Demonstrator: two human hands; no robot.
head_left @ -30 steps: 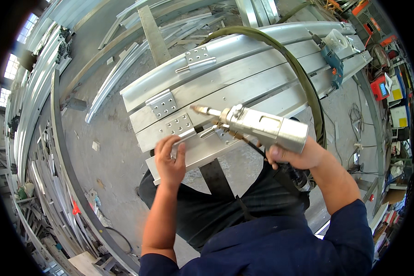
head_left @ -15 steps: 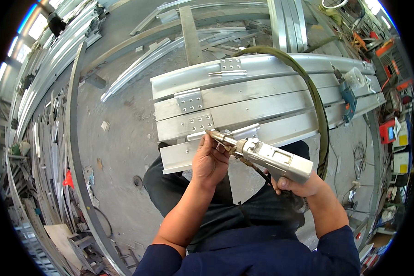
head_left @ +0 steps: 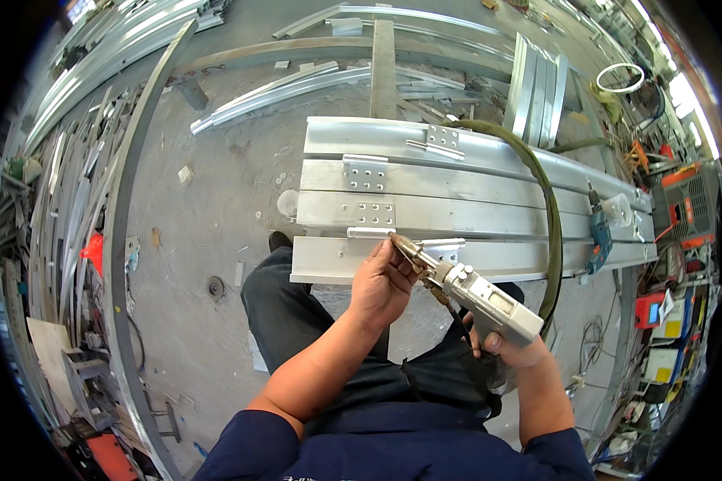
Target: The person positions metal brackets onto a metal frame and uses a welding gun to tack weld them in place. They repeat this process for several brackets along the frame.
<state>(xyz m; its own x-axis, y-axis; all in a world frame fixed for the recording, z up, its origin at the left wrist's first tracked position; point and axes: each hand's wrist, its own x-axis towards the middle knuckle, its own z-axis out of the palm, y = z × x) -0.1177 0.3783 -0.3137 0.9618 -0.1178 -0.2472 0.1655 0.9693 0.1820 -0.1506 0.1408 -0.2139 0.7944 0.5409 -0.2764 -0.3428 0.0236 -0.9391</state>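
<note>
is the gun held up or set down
Held up: the right hand grips the gun; the left hand is near its nose.

No text is legible: pale lettering (head_left: 313, 478) on a navy shirt (head_left: 409, 441) is cut off by the lower edge, and the screen (head_left: 655, 313) of a red box (head_left: 642, 313) is too small to read.

Boxy silver tool (head_left: 477, 295) w/ slim metal nozzle (head_left: 405, 245), aslant, tip up-L, btwn both hands (head_left: 381, 287)

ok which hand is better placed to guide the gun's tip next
Likely the left: the left hand is right at the tip, while the right hand holds the gun.
</note>
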